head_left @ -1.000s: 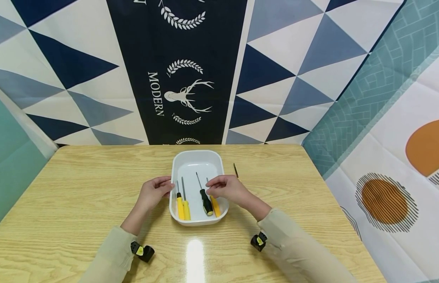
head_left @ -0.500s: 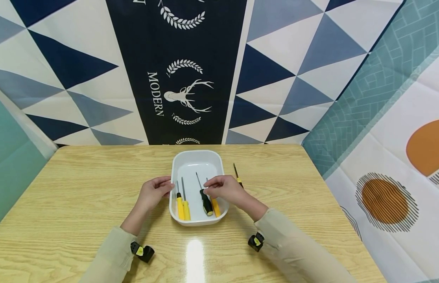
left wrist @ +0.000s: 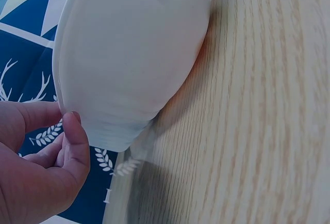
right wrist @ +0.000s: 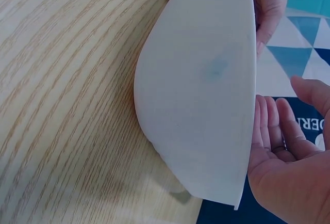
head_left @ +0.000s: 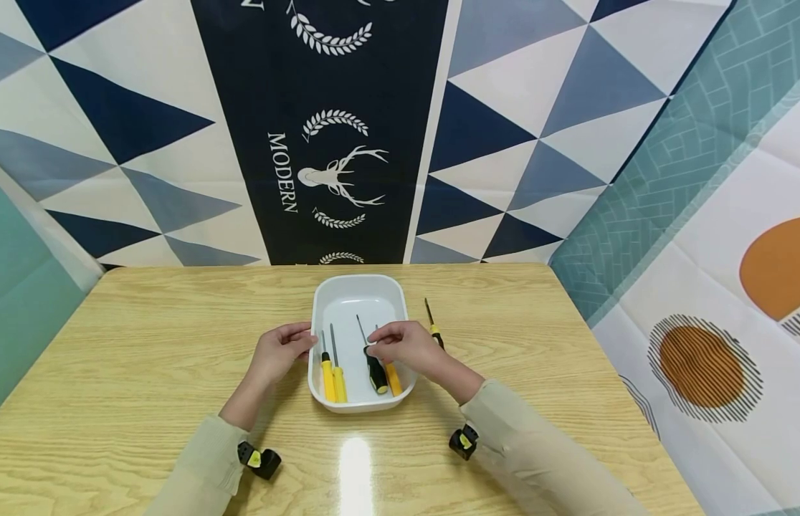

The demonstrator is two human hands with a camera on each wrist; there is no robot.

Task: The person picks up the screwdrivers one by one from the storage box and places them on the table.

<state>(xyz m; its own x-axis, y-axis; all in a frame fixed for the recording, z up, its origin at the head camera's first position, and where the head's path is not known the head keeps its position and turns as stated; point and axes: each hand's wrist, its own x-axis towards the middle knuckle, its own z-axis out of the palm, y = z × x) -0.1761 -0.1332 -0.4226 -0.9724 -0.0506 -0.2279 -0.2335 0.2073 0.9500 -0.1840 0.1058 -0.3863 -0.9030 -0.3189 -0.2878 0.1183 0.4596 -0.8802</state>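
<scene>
A white plastic tray (head_left: pixel 358 290) sits on the table, and my left hand (head_left: pixel 277 352) pinches its left rim between thumb and fingers. Two yellow-handled screwdrivers, one with a black collar (head_left: pixel 328 378) and one plain (head_left: pixel 339 385), lie along its left side. Over the right rim reaches my right hand (head_left: pixel 408 347), fingertips close to the top of a black-handled screwdriver (head_left: pixel 377 373); whether they touch it I cannot tell. In the right wrist view its thumb and fingers stand apart with nothing visible between them. An orange-yellow-handled screwdriver (head_left: pixel 393 380) lies partly hidden under that hand.
Another screwdriver (head_left: pixel 435 331), with a black and yellow handle, lies on the wooden table (head_left: pixel 181 344) right of the tray, just behind my right wrist. A patterned cloth (head_left: pixel 348 143) hangs behind the table's far edge.
My right hand has shifted slightly left, further over the tray towards the black-handled screwdriver. More of the screwdriver on the table shows behind it. The left hand and tray stay put.
</scene>
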